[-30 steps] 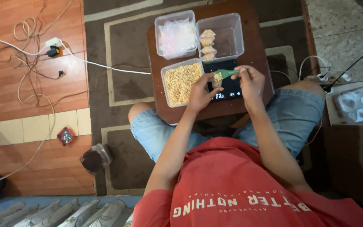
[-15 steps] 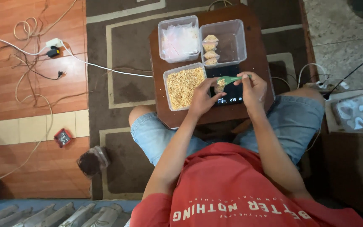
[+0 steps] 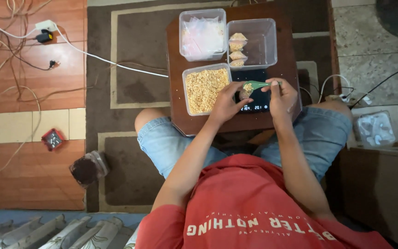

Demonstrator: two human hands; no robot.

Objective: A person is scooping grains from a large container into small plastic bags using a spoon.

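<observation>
The right hand [image 3: 282, 94] holds a green plastic spoon [image 3: 255, 85] of grains level over the black digital scale [image 3: 256, 99], while the left hand [image 3: 225, 101] pinches a small bag [image 3: 244, 94] under it.

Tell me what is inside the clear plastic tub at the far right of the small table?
The clear plastic tub holds a row of small filled packets along its left wall; the rest looks bare. What fills the packets is too small to tell.
</observation>
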